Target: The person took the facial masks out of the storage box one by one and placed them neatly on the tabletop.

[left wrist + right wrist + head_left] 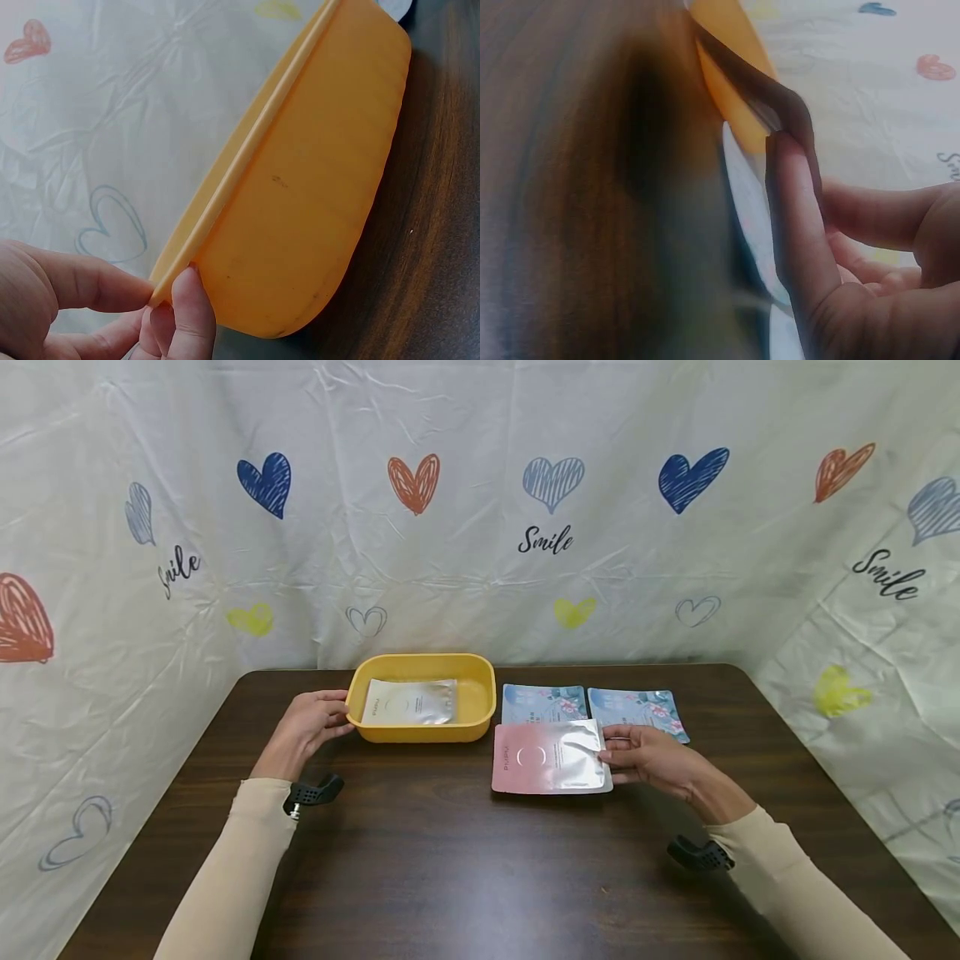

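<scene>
At the left end of the yellow basket (420, 734), my left hand (310, 724) pinches the rim between thumb and fingers; the left wrist view shows this hand (112, 307) at the basket's edge. Inside the basket lies a pale gold-and-silver sheet-mask packet (411, 702). My right hand (660, 760) grips the right end of a pink-and-silver sheet-mask packet (540, 757), raised off the table. That packet, seen nearly edge-on in the right wrist view, covers the lower part of a blue floral packet (543, 702). A second blue floral packet (637, 710) lies partly behind my right hand.
Everything stands on a dark brown wooden table (435, 868) with rounded far corners. A white cloth (465, 593) printed with hearts and the word "Smile" hangs behind it and along both sides. Black bands sit on both wrists.
</scene>
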A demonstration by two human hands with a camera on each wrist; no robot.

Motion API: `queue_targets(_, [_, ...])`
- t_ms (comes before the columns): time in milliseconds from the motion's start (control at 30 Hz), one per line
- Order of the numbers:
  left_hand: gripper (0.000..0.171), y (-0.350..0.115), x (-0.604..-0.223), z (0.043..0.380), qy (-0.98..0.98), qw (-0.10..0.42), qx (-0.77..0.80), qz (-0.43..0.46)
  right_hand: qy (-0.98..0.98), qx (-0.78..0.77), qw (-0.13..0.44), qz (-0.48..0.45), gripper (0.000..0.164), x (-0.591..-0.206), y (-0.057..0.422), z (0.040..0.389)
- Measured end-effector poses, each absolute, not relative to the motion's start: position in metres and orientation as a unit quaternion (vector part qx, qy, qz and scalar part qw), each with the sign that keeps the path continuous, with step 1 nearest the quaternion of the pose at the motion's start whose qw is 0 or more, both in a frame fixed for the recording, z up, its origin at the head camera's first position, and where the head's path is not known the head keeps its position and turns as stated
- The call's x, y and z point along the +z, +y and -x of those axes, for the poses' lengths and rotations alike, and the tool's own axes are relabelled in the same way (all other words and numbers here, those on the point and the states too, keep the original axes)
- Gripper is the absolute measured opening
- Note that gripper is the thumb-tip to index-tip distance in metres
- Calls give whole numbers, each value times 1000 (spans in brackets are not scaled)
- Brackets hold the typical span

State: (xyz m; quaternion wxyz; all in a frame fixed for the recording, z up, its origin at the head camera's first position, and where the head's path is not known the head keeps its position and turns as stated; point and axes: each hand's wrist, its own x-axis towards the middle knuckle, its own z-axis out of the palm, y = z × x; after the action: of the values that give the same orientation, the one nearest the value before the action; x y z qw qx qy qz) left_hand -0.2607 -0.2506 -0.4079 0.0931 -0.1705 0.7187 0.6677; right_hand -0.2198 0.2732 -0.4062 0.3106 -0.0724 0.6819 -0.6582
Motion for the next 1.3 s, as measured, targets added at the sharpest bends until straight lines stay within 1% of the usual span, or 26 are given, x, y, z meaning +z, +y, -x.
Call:
queue_targets(233, [47,-252,-408,262,722,94,664,171,705,-628,325,53,62,-410,272,217])
queue_targets(700, [48,-252,-407,262,721,93,664,178,805,-511,300,34,49,-404,261,213])
queue_targets(967, [48,-251,-406,263,726,92,660,171,849,-456,255,82,35,-392,267,216])
queue_targets(1067, [48,-250,-405,262,727,93,659,171,851,-454,245,98,35,-388,268,220])
queue_targets(1300, [48,-249,-406,261,727,91,658,174,855,-463,209,103,43,-380,258,223])
